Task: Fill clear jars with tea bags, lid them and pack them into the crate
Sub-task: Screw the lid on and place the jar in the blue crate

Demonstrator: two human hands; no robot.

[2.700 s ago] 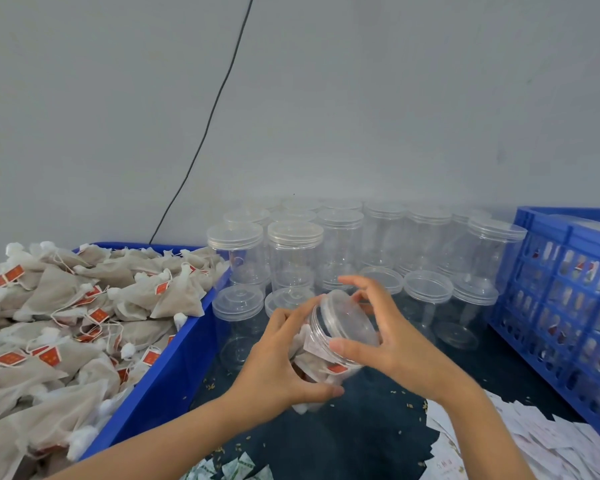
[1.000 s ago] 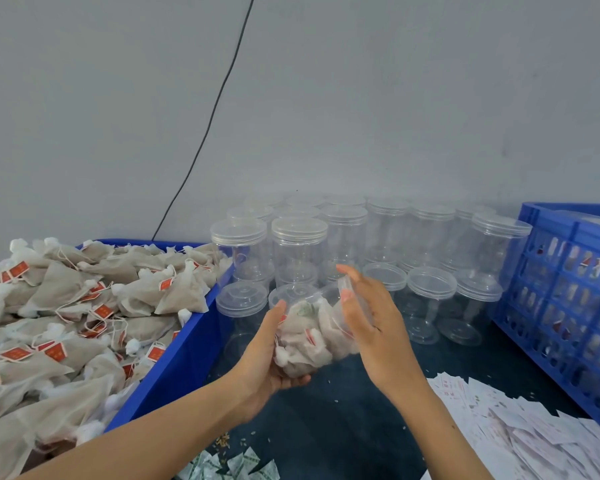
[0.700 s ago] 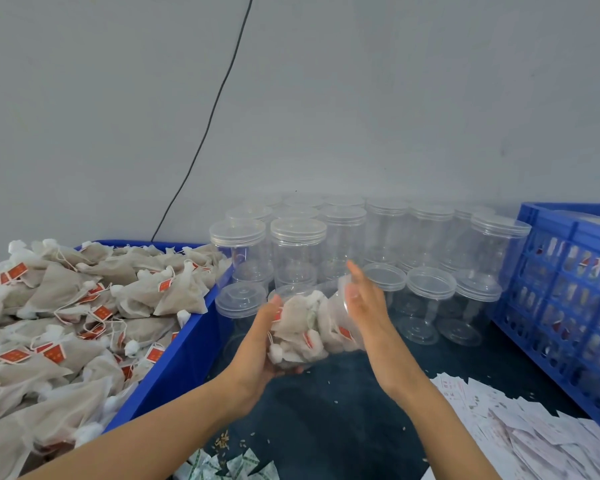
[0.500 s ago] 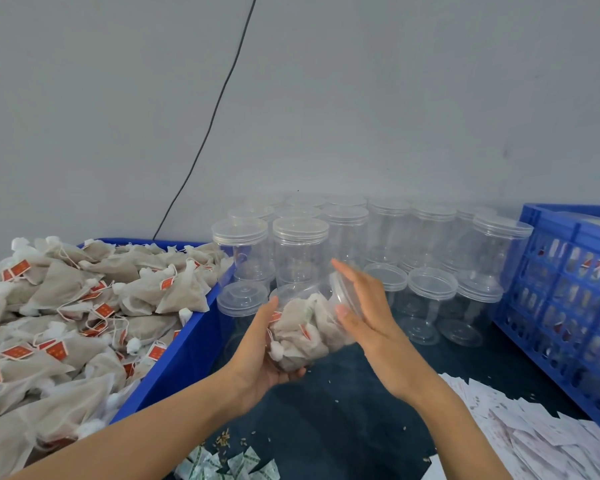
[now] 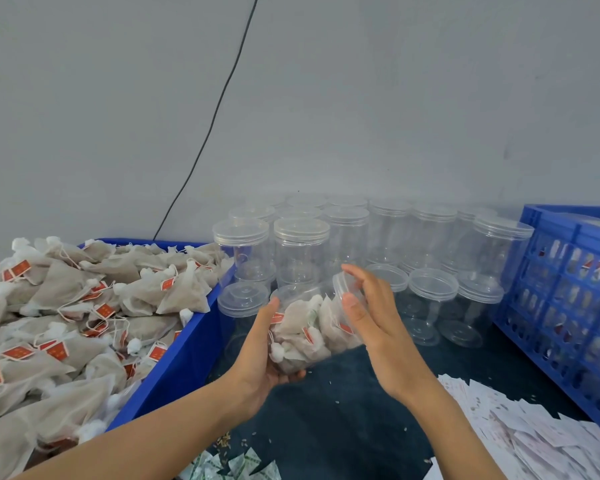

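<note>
— Where is the jar sitting in your hands?

— My left hand [image 5: 257, 355] cups the filled jar [image 5: 312, 323] from below and from its base end, fingers curled under it and the thumb up along its near side. The jar is tilted, almost on its side, held above the dark table [image 5: 326, 410], its mouth pointing up and to the right.

— And the other hand?

— My right hand [image 5: 378, 323] is at the mouth end. The thumb and fingertips are bent around the rim of the clear lid [image 5: 340, 289], which sits on the jar's mouth. Whether it is fully seated I cannot tell.

— What's inside?

— Tea bags [image 5: 305, 330] with red tags, packed against the clear wall.

— And around you?

— To my left, just beside the jar, a blue bin [image 5: 174, 358] heaped with loose tea bags. Behind the jar stand the empty lidded jars [image 5: 302, 251] in rows against the wall. The blue crate [image 5: 568, 299] is off to my right, apart from my hands, and white paper slips [image 5: 534, 438] lie spread on the table in front of it.
</note>
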